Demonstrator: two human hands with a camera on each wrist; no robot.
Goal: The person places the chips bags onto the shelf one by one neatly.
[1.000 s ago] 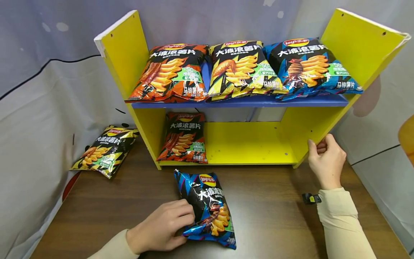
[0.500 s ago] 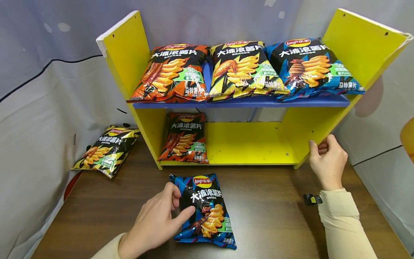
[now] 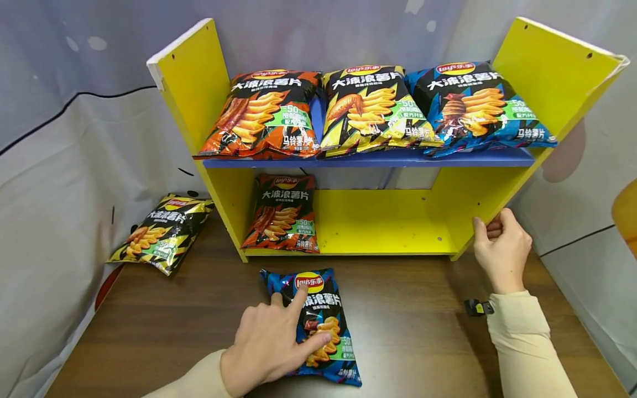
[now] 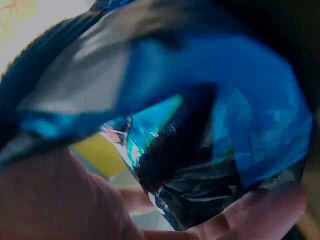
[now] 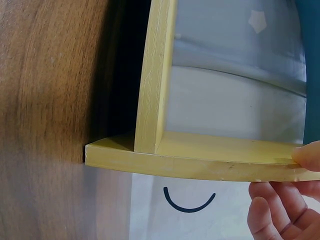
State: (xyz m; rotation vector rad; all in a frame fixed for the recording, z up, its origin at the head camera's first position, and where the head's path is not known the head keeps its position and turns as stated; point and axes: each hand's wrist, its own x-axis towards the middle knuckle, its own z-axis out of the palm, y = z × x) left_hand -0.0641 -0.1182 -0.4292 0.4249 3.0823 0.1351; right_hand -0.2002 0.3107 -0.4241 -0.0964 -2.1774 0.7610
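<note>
1. Blue chip bag (image 3: pixel 325 309), front upward, lies on the brown table (image 3: pixel 413 320), just nearer than the shelf and left of the table's middle.
2. Left hand (image 3: pixel 271 334) rests over the bag's left part, index finger straight on the logo, thumb straight across the food picture and spread apart from it. Close up, the left wrist view is blurred; I cannot tell how far the other fingers reach around the edge.
3. Right hand (image 3: pixel 502 251) grips the front edge of the right side panel of the yellow shelf (image 3: pixel 378 221), thumb inside, fingers curled outside.
4. In the lower compartment, a dark red bag (image 3: pixel 283 213) leans at the left end.
5. On the blue upper board (image 3: pixel 368 160), from left to right, lie an orange bag (image 3: pixel 264 113), a yellow bag (image 3: pixel 375 110) and a second blue bag (image 3: pixel 480 108).
6. Left of the shelf, another yellow bag (image 3: pixel 164 232) lies tilted beside the pale fabric (image 3: pixel 99 138), which also hangs behind the shelf.
</note>
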